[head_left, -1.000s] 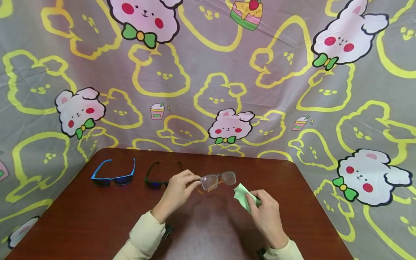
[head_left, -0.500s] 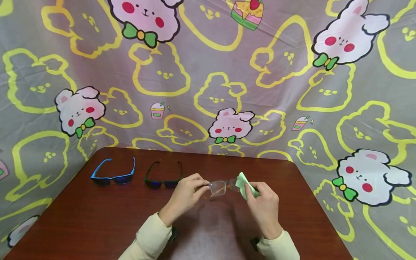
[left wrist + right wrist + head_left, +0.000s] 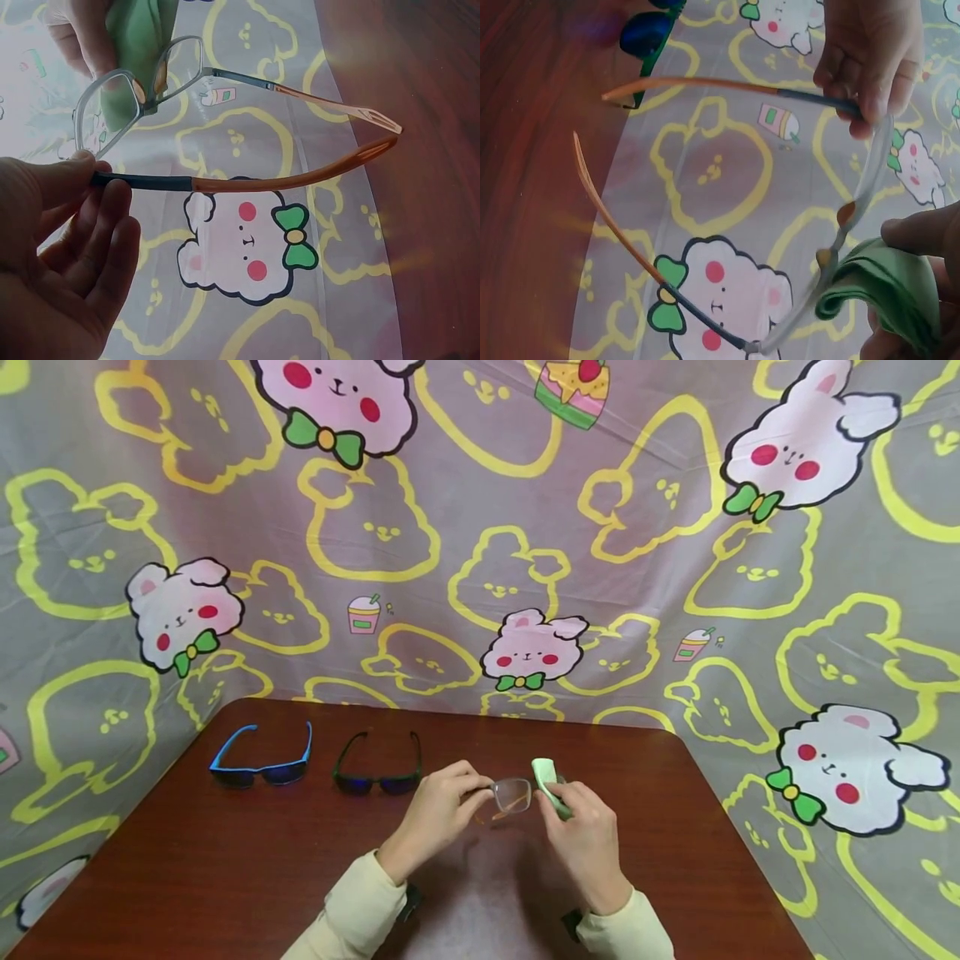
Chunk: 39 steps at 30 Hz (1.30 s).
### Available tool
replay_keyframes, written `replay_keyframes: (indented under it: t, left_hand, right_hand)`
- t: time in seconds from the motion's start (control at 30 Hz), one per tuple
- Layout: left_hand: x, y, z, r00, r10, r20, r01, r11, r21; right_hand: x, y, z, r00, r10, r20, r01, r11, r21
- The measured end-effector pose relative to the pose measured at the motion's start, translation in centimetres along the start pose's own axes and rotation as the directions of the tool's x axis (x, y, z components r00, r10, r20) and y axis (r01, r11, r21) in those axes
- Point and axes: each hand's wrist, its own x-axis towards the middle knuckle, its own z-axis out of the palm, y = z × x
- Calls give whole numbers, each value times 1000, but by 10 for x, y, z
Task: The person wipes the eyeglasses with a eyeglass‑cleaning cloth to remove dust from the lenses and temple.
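Clear-framed eyeglasses [image 3: 512, 795] with orange-tipped temples are held above the table, both temples unfolded. My left hand [image 3: 435, 814] pinches them at the hinge, thumb and finger on the dark part of one temple [image 3: 255, 184] in the left wrist view. My right hand [image 3: 585, 839] grips a folded light green cloth [image 3: 544, 773] by the other lens. The right wrist view has the cloth [image 3: 885, 289] right at the front of the frame near the nose bridge, with my thumb on top of it. In the head view cloth and fingers hide most of that far lens.
Blue-framed sunglasses [image 3: 285, 773] lie unfolded on the left of the brown table [image 3: 187, 868]. Dark green sunglasses [image 3: 355, 786] sit beside them, just beyond my left hand. A grey patterned curtain [image 3: 645, 577] hangs behind the table and along both sides.
The eyeglasses and my left hand have shifted right and slightly down. My right hand has brought the cloth left, from apart from the glasses to up against the far lens.
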Motion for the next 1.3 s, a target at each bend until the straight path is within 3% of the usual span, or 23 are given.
replay_keyframes:
  t: [0.2,0.43,0.63,0.83,1.1,1.3]
  left_hand:
    - [2,0,0,999,8,-36,-8,1000,5]
    - [1,0,1,998,0,-57,1,1000,4]
    - [0,0,2,998,-16,-66,15,1000,-13]
    - [-1,0,3,996,-17,-84,15,999,-30]
    - [1,1,3,993,-17,-114,10,998,-62]
    - [1,0,4,990,-7,-141,-3,997,-72]
  right_hand:
    - [0,-4,0,993,-33,113,31,999,11]
    - [1,-3,-4,959,-140,245,135,990,36]
    - [2,0,-5,949,-222,224,220,975,36]
    - [4,1,-4,933,-290,213,302,953,-24]
    - [4,-2,-5,915,-309,258,329,943,-37]
    - [3,-7,-5,915,-306,265,325,945,-31]
